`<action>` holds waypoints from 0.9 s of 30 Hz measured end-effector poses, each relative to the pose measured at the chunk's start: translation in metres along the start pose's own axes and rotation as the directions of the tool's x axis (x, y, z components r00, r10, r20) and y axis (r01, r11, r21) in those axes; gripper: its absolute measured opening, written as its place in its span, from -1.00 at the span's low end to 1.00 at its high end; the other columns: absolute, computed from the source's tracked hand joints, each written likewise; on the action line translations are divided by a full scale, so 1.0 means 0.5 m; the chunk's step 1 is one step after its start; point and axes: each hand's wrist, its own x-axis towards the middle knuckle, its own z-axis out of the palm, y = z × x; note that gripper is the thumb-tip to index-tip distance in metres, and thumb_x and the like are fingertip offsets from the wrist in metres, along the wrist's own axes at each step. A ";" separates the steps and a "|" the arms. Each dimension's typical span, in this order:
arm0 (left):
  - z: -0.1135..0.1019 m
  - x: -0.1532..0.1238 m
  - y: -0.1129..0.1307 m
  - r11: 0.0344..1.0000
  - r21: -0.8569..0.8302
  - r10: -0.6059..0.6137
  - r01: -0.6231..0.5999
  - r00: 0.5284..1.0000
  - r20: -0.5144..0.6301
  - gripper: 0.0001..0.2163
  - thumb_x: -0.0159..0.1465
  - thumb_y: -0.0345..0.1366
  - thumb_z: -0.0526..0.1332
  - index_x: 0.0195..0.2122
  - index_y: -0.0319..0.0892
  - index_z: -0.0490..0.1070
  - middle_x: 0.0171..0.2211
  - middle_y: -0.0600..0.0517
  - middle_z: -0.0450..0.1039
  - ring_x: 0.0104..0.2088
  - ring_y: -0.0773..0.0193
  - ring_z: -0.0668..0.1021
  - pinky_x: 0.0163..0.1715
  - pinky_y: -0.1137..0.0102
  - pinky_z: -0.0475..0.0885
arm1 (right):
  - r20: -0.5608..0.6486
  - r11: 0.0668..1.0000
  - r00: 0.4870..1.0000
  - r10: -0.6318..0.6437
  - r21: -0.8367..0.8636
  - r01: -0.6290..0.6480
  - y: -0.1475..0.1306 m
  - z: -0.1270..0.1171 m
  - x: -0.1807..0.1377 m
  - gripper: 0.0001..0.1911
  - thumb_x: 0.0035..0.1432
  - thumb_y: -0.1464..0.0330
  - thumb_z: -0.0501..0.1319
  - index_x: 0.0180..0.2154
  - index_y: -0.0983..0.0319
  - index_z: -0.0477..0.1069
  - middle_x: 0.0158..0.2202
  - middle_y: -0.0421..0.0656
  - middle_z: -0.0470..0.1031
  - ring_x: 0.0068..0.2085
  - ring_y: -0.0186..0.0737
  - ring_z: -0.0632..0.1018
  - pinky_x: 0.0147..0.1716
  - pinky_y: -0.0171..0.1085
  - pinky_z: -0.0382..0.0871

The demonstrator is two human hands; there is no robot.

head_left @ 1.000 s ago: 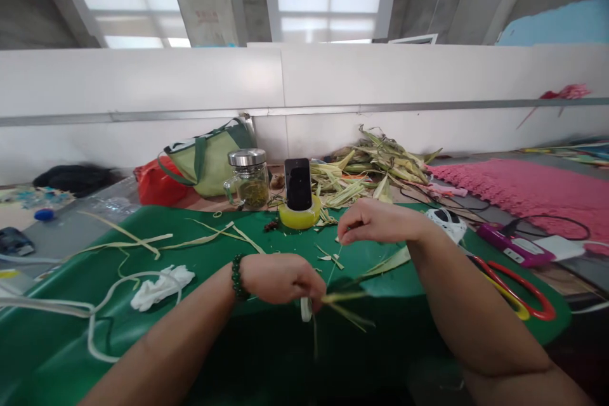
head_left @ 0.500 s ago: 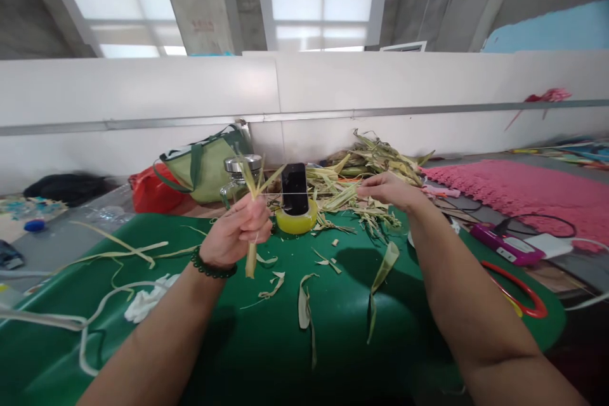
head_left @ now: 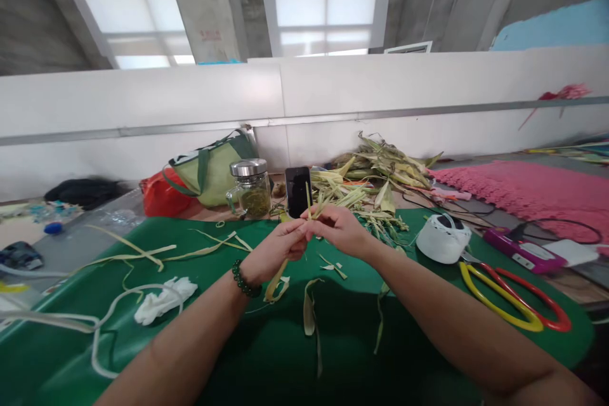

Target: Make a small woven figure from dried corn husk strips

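Note:
My left hand [head_left: 280, 243] is closed round a bundle of pale corn husk [head_left: 276, 279], whose lower end hangs below the fist and whose split tips poke up above it. Pressed up against it, my right hand [head_left: 339, 228] has its fingers pinched together at the top of the bundle. Thread was stretched between the hands earlier; at the fingertips now it is too fine to make out. Behind the hands a black phone [head_left: 297, 191] leans upright. Loose husk strips [head_left: 310, 311] lie on the green mat [head_left: 266, 355] below.
A heap of dried husks [head_left: 380, 162] lies at the back. On the right are a white thread roll [head_left: 443, 238], red-and-yellow scissors [head_left: 516, 298] and a purple power strip [head_left: 523, 250]. A glass jar [head_left: 252, 190], green bag [head_left: 219, 171], white cable [head_left: 98, 336] and crumpled tissue [head_left: 164, 299] are left.
My right hand has come left from its stretched-out position to meet my left hand, which has moved slightly right. The thread roll and scissors, formerly mostly behind my right arm, now show.

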 end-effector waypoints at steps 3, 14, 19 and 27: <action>0.005 -0.002 0.002 0.998 0.059 0.002 -0.001 1.000 -0.008 -0.62 0.07 0.03 0.24 -0.51 -0.20 0.22 -0.66 0.26 -0.12 -0.65 0.50 -0.04 -0.66 0.52 -0.14 | -0.090 0.986 0.990 -0.111 -0.132 0.099 0.008 0.001 0.002 -0.65 0.20 0.25 0.12 -0.56 0.26 0.43 -0.48 -0.17 0.41 -0.45 -0.35 0.42 -0.42 -0.35 0.29; 0.000 -0.006 0.003 0.973 0.204 0.144 -0.111 0.977 -0.158 -0.69 0.16 -0.04 0.14 -0.52 -0.18 0.19 -0.64 0.23 -0.02 -0.63 0.46 0.04 -0.66 0.51 -0.04 | -0.001 0.948 0.958 0.287 0.145 -0.284 -0.001 0.012 0.001 -0.79 0.12 0.24 0.15 -0.28 0.26 0.31 -0.59 -0.29 0.35 -0.60 -0.38 0.39 -0.60 -0.39 0.31; -0.009 -0.002 0.003 0.945 0.310 0.158 -0.106 0.977 -0.147 -0.71 0.23 -0.07 0.03 -0.52 -0.15 0.15 -0.65 0.22 -0.03 -0.63 0.43 0.05 -0.64 0.50 -0.01 | -0.088 0.972 0.990 0.111 -0.197 -0.126 0.000 0.008 -0.002 -0.80 0.15 0.34 0.10 -0.42 0.28 0.42 -0.55 -0.22 0.40 -0.51 -0.36 0.40 -0.50 -0.38 0.22; -0.010 0.014 -0.026 0.474 0.880 0.375 -0.026 0.910 -0.175 -0.76 0.26 -0.24 -0.09 -0.55 -0.12 0.12 -0.56 0.08 0.22 -0.50 0.27 0.29 -0.45 0.38 0.16 | 0.134 0.428 0.987 0.087 -0.900 0.085 -0.028 0.035 -0.029 -0.79 0.15 0.49 0.01 -0.38 0.32 0.41 -0.52 -0.06 0.47 -0.48 -0.23 0.43 -0.52 -0.32 0.03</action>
